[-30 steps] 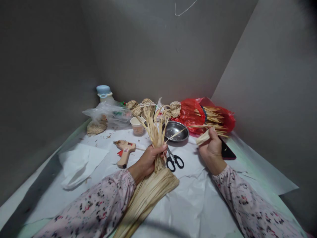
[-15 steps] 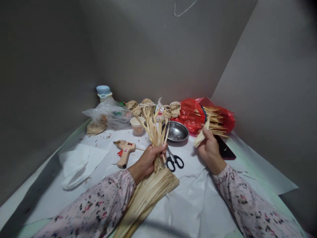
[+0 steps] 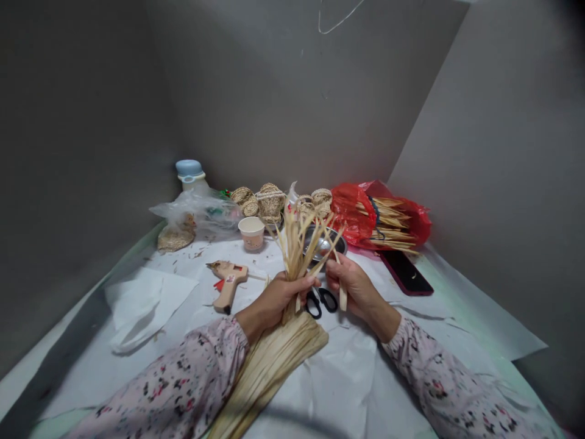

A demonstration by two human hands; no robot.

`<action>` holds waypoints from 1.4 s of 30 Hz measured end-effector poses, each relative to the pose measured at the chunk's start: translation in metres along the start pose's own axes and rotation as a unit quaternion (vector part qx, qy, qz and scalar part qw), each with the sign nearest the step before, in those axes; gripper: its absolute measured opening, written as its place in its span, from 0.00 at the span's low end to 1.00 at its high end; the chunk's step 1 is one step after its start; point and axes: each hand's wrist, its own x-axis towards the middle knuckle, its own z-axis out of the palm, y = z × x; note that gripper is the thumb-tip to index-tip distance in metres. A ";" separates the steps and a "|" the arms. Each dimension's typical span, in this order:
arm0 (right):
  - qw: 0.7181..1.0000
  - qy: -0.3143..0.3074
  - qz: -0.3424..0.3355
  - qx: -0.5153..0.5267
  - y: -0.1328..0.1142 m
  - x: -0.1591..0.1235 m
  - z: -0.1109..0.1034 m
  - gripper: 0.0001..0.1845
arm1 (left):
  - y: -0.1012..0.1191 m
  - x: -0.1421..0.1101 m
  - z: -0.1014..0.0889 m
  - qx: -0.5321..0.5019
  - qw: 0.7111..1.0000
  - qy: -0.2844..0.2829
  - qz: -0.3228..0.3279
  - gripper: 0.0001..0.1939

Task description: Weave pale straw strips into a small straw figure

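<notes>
My left hand (image 3: 276, 300) is closed around a bundle of dried husk strips (image 3: 297, 244), their split ends fanning upward. Pinched in the fingers of my right hand (image 3: 359, 285) is a pale husk strip (image 3: 343, 297), hanging down just right of the bundle. Below my left hand a thick sheaf of long dried husks (image 3: 274, 372) lies across the paper towards me. Black-handled scissors (image 3: 328, 299) rest between my hands, their blades mostly hidden. Behind the strips stands a steel bowl (image 3: 340, 245), partly covered by them and by my right hand.
A glue gun (image 3: 233, 277) and crumpled white paper (image 3: 150, 299) lie left. Farther back are a paper cup (image 3: 251, 236), woven pieces (image 3: 271, 204), a clear plastic bag (image 3: 201, 206) and a blue-lidded bottle (image 3: 189, 169). Right are a red bag (image 3: 347, 213) holding husks and a phone (image 3: 411, 275).
My right hand has moved left, close to the bundle, and the husk piece in it now appears narrower and hangs downward. More of the phone shows. My left hand keeps its grip.
</notes>
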 end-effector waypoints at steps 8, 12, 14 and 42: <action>0.982 0.145 -0.089 0.085 -0.007 0.016 -0.020 0.15 | 0.003 -0.002 0.000 0.061 0.997 -0.035 -0.011 0.15; 0.947 0.231 -0.154 0.162 -0.021 0.027 -0.046 0.15 | 0.002 -0.001 -0.003 0.000 0.998 -0.035 -0.048 0.15; 0.940 0.247 -0.165 0.166 -0.024 0.028 -0.054 0.14 | 0.002 0.000 -0.004 -0.045 0.997 -0.019 -0.061 0.14; 0.961 0.192 -0.158 0.119 -0.022 0.015 -0.035 0.20 | 0.016 -0.001 0.000 -0.219 0.965 -0.104 -0.097 0.11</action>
